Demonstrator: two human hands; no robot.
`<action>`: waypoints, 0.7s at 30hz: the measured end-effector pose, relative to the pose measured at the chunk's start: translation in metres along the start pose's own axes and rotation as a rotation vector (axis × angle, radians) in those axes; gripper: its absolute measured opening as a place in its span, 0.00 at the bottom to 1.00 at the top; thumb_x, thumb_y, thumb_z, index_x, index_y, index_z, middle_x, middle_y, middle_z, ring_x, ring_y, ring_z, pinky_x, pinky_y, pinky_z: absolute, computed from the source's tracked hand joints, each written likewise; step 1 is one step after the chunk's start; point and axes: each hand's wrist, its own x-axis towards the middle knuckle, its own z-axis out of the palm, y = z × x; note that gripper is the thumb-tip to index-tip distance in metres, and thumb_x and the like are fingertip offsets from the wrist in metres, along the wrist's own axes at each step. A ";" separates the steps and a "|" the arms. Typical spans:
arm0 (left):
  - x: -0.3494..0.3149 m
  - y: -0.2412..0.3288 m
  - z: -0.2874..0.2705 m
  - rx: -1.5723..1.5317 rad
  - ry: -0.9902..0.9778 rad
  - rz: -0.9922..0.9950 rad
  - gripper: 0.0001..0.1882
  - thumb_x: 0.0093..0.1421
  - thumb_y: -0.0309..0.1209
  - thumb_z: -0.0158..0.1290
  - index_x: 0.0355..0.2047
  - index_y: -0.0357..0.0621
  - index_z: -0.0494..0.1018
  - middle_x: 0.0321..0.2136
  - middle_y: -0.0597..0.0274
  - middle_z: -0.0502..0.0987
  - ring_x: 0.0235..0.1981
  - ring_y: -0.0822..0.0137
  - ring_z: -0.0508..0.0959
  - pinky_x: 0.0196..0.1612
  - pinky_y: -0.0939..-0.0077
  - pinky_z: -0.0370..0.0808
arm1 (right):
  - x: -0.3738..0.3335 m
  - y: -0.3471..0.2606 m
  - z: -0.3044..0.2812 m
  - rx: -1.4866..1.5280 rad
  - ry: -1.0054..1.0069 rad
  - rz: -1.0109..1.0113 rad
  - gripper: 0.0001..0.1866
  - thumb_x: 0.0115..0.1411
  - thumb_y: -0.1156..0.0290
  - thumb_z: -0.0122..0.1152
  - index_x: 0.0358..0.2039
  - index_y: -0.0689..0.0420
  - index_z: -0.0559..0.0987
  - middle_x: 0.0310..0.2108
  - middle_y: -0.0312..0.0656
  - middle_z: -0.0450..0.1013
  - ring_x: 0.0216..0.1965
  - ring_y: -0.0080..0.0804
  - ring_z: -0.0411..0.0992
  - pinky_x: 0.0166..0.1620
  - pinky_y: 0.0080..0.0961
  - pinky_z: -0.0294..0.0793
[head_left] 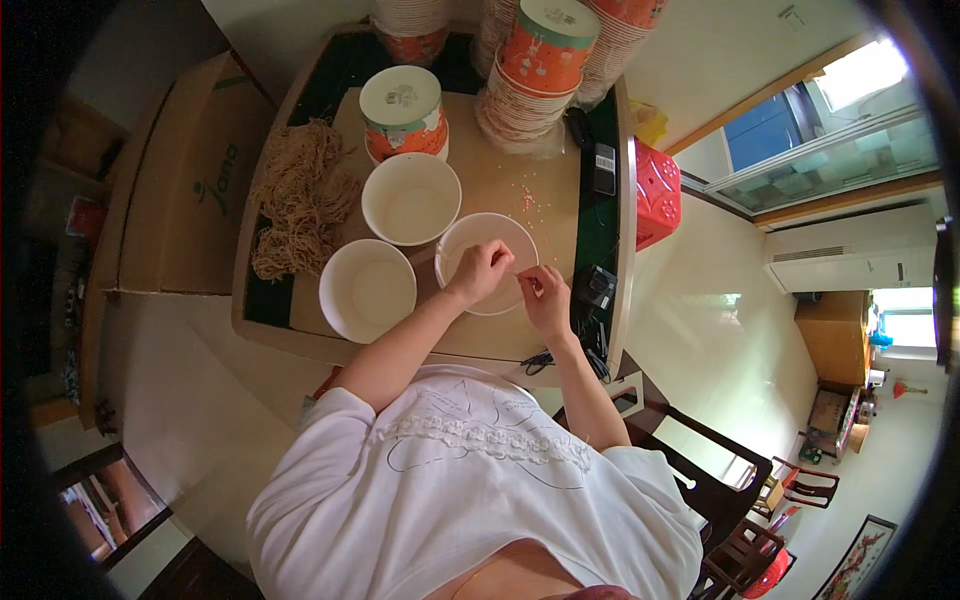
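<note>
Both of my hands are over the right-hand one of three open white paper tubs [450,238]. My left hand [480,272] is closed in a pinch above the tub's inside. Beside it, at the tub's right rim, my right hand [546,298] pinches with thumb and forefinger. The fingertips of the two hands are close together, and whatever they hold is too small to make out. A second white tub [412,200] and a third tub [367,290] stand to the left, open side up. Small pinkish bits [527,200] lie scattered on the board just beyond my hands.
A tangled heap of brown cord or netting [300,195] lies at the table's left. Behind are an upside-down orange-and-white tub [402,100] and tall tub stacks [540,75]. Black devices [598,287] and cables line the right edge. A cardboard box [175,190] and a red stool [656,195] flank the table.
</note>
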 end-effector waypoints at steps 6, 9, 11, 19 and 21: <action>-0.001 0.007 -0.002 -0.094 0.018 -0.069 0.07 0.53 0.30 0.54 0.25 0.38 0.73 0.21 0.56 0.77 0.23 0.64 0.77 0.28 0.72 0.72 | -0.002 0.004 -0.001 -0.002 0.008 0.042 0.01 0.51 0.78 0.58 0.26 0.59 0.75 0.24 0.43 0.70 0.25 0.38 0.68 0.30 0.29 0.69; -0.004 0.004 -0.003 -0.036 -0.062 0.051 0.05 0.52 0.28 0.54 0.26 0.38 0.72 0.22 0.55 0.76 0.23 0.62 0.76 0.28 0.69 0.72 | 0.000 -0.002 -0.001 0.017 0.004 0.045 0.01 0.51 0.79 0.57 0.26 0.59 0.75 0.23 0.43 0.70 0.25 0.38 0.68 0.30 0.29 0.68; -0.004 0.010 -0.001 0.034 0.067 0.108 0.05 0.51 0.27 0.55 0.24 0.38 0.71 0.21 0.54 0.75 0.23 0.56 0.76 0.28 0.66 0.72 | 0.000 0.000 0.000 0.013 0.001 0.008 0.01 0.51 0.79 0.57 0.26 0.59 0.75 0.24 0.43 0.70 0.25 0.38 0.68 0.30 0.29 0.68; -0.009 0.017 0.003 0.200 0.145 0.070 0.06 0.51 0.29 0.55 0.23 0.39 0.72 0.23 0.52 0.75 0.26 0.52 0.76 0.29 0.63 0.72 | 0.001 0.002 0.001 -0.008 0.037 -0.062 0.02 0.51 0.80 0.58 0.27 0.60 0.75 0.23 0.42 0.70 0.24 0.31 0.67 0.29 0.23 0.68; -0.006 0.013 -0.006 0.236 0.019 -0.009 0.06 0.52 0.29 0.55 0.24 0.39 0.72 0.24 0.51 0.76 0.27 0.53 0.76 0.30 0.64 0.72 | -0.002 -0.001 0.000 0.041 0.066 0.065 0.03 0.52 0.80 0.57 0.28 0.60 0.76 0.25 0.41 0.70 0.24 0.30 0.68 0.29 0.23 0.69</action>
